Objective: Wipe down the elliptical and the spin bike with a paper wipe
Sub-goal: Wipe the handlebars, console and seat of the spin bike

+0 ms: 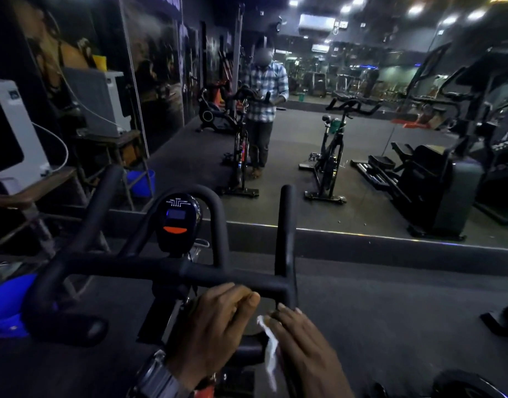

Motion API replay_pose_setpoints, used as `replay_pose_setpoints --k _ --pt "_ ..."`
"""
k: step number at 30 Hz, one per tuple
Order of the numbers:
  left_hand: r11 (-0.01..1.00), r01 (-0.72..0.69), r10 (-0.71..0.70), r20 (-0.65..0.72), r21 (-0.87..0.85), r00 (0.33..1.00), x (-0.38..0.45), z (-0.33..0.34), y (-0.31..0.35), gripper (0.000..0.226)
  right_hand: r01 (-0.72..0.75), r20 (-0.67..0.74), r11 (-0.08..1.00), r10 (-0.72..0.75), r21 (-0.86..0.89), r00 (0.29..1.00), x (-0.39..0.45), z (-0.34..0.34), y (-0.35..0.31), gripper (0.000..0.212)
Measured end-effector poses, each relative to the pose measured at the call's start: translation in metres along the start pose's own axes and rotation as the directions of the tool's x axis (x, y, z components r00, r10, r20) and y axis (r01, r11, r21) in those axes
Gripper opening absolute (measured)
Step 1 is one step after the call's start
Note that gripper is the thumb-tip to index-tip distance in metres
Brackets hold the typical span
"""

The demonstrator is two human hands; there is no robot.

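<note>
Down low, a white wipe [269, 350] hangs crumpled under the right hand [304, 349], trapped between that palm and the near end of the spin bike's handlebar [172, 272]; its loose tail droops toward the bottom edge. Whether the right fingers [284, 310] pinch the wipe cannot be told; they lie flat and close together, tips touching the joint where the upright right grip [285, 231] meets the crossbar. Just beside it, the left hand [215, 326] curls its fingers loosely around the crossbar's underside, thumb tip forward, a metal watch [158, 377] on the wrist. At the bar's middle sits a small console [176, 222] with a dim blue screen and an orange button, framed by a looped centre bar. A blue bucket [6, 305] stands on the floor to the left, below a wooden surface [31, 186] carrying a white machine [16, 133]. Ahead, a wall mirror [361, 139] reflects a person in a checked shirt standing at a bike, a second spin bike [330, 156] beside them, and the elliptical [436, 179] on the right, well apart from the hands.
</note>
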State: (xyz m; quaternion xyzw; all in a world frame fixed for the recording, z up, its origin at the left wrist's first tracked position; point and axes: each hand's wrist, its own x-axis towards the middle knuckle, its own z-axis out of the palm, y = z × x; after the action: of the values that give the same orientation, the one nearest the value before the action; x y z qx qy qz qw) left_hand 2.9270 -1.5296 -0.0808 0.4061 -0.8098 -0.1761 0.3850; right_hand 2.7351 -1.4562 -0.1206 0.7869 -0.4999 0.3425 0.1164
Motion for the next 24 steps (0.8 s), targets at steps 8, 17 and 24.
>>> replay_pose_setpoints --k 8,17,24 --pt "0.942 -0.060 0.011 -0.147 -0.330 0.989 0.000 -0.006 -0.001 0.073 0.072 0.008 0.997 -0.072 -0.034 0.997 0.017 0.040 -0.050 0.033" --pt "0.895 0.034 -0.094 -0.112 -0.446 0.989 0.001 -0.003 -0.007 0.075 -0.125 0.526 0.991 0.132 -0.049 0.840 0.077 0.033 -0.075 0.036" --pt "0.884 0.097 -0.152 -0.084 -0.458 0.985 -0.003 -0.001 -0.007 0.078 0.088 0.064 0.982 -0.078 -0.164 0.995 0.005 0.020 -0.021 0.029"
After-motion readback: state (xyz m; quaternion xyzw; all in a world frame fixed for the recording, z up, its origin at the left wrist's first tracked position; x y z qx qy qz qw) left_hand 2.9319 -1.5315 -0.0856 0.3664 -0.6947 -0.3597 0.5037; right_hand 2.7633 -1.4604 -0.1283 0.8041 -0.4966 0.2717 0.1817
